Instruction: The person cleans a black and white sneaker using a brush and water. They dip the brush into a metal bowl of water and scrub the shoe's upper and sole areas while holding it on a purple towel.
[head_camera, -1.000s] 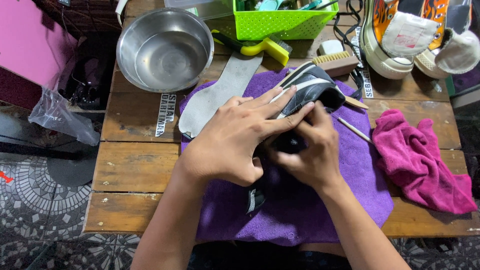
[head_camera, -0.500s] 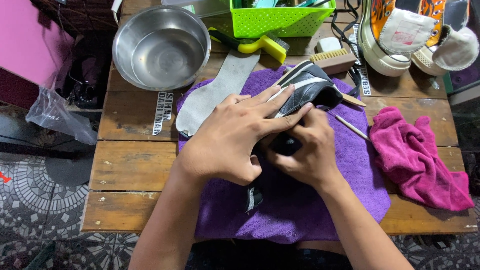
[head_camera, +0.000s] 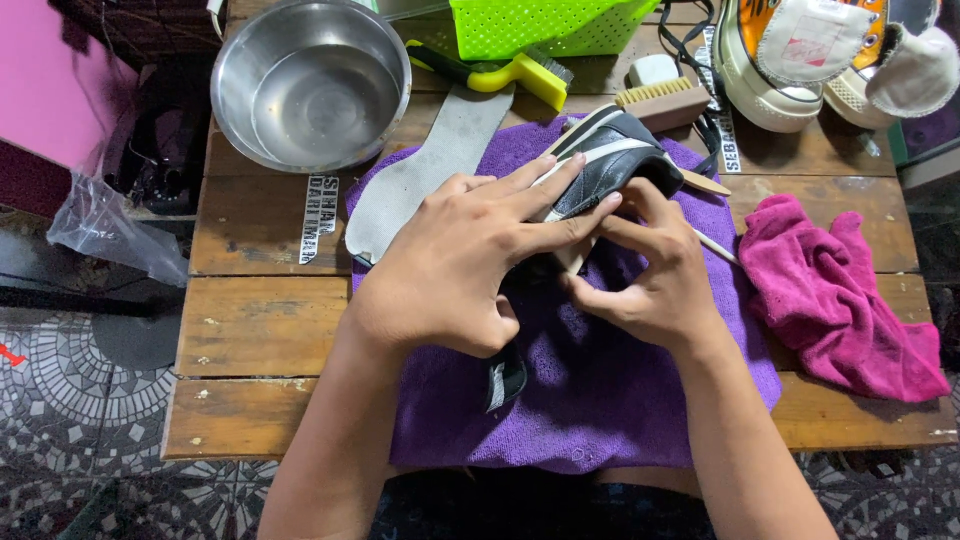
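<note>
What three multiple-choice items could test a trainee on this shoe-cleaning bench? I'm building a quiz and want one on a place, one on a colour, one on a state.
1. Where does the black shoe lie?
A. in the steel bowl
B. on the purple towel
C. in the green basket

2. What colour is the crumpled cloth at the right of the table?
A. pink
B. white
C. blue

3. How is the shoe being handled?
A. it lies untouched
B. one hand lifts it clear of the table
C. both hands hold it

Key: 1 B, the purple towel spreads beneath it; 2 A, it is plainly pink; 3 C, the left hand covers it and the right hand grips it from the other side.
</note>
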